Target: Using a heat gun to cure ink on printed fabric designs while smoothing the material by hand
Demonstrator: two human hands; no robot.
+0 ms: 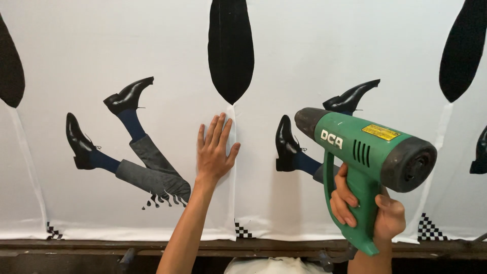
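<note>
My left hand (215,150) lies flat, fingers together, on a white printed sheet (167,56) just left of a vertical seam. My right hand (366,205) grips the handle of a green heat gun (368,152), whose dark nozzle points left toward the seam, a little above the sheet. The sheet shows printed legs in grey trousers, blue socks and black shoes (127,142), and a second such print partly hidden behind the heat gun.
Black teardrop shapes (231,48) are printed along the top of the sheet. Small black checkered marks (242,231) sit at its lower edge. A dark wooden rail (101,247) runs below the sheet. White cloth (274,265) bunches under the rail.
</note>
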